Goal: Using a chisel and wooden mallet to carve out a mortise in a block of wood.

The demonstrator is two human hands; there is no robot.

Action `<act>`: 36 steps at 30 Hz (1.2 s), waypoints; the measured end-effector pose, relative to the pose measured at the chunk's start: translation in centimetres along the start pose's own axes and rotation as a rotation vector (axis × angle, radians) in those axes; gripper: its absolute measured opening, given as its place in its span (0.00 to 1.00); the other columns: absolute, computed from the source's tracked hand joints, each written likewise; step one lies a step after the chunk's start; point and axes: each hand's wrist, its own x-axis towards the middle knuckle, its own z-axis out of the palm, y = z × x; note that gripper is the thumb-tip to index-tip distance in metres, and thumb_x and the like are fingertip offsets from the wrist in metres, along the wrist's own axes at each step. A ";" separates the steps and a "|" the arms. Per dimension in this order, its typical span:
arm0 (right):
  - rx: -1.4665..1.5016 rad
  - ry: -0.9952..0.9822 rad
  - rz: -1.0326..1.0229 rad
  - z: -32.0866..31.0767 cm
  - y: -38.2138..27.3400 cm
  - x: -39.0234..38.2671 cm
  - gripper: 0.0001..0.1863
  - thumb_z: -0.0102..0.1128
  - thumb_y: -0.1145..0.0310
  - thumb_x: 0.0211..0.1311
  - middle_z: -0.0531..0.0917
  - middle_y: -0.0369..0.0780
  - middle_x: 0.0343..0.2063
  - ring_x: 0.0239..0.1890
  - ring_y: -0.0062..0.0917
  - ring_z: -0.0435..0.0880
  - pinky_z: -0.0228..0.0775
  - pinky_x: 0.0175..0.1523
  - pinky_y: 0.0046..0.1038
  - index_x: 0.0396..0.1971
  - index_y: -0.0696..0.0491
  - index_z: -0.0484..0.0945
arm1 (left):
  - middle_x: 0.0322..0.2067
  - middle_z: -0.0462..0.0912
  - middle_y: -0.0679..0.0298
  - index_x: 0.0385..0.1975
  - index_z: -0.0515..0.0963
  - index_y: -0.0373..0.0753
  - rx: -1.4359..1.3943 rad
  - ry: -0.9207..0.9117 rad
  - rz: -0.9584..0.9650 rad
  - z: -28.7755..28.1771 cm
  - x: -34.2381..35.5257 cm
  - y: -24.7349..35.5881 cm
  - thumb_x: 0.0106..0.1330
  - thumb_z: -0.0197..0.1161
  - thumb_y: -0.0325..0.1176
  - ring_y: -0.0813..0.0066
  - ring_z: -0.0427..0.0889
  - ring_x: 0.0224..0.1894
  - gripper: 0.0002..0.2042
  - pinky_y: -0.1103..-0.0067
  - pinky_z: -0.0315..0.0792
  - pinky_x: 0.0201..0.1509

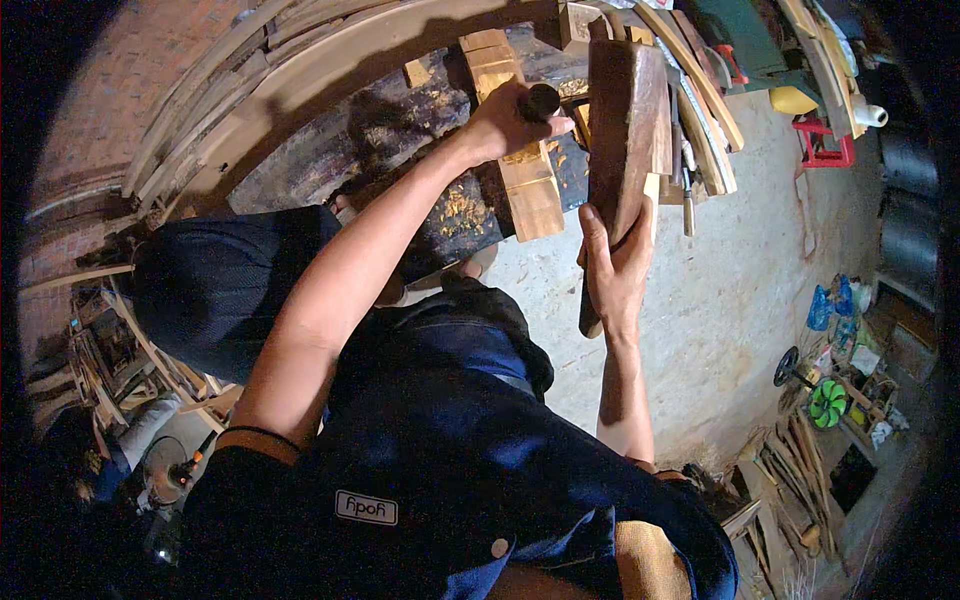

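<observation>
My left hand is closed around a dark cylindrical object, over a light wooden board lying across a dark, worn bench scattered with shavings. My right hand grips the lower end of a long dark-brown wooden tool body, resembling a hand plane, held upright in the view just right of the board. Whether the cylindrical object joins that tool, I cannot tell.
Stacked timber and a red frame sit at upper right. Pale concrete floor spreads rightward, with a green fan and wood offcuts lower right. More sticks lie left, beside a dark seat-like shape.
</observation>
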 end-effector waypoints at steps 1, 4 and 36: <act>-0.031 -0.024 0.038 0.0 -0.7 0.0 0.37 0.66 0.54 0.62 0.81 0.59 0.44 0.48 0.44 0.81 0.71 0.54 0.38 0.58 0.68 0.64 | 0.18 0.80 0.65 0.23 0.80 0.34 -0.002 0.000 -0.004 0.1 -0.1 0.1 0.59 0.71 0.43 0.81 0.75 0.24 0.17 0.75 0.69 0.30; -0.035 -0.017 0.038 0.2 -0.5 0.0 0.32 0.67 0.56 0.62 0.81 0.56 0.43 0.47 0.40 0.81 0.71 0.52 0.37 0.54 0.65 0.66 | 0.21 0.75 0.64 0.24 0.70 0.36 0.054 -0.072 0.004 0.7 0.1 0.4 0.62 0.67 0.39 0.75 0.75 0.28 0.15 0.74 0.71 0.37; -0.218 -0.028 -0.054 -0.1 1.7 0.0 0.31 0.64 0.57 0.63 0.82 0.58 0.25 0.30 0.52 0.85 0.74 0.35 0.44 0.56 0.62 0.64 | 0.26 0.82 0.69 0.26 0.78 0.40 -0.453 0.673 -0.228 1.7 -0.8 0.1 0.57 0.76 0.37 0.78 0.76 0.28 0.12 0.75 0.71 0.35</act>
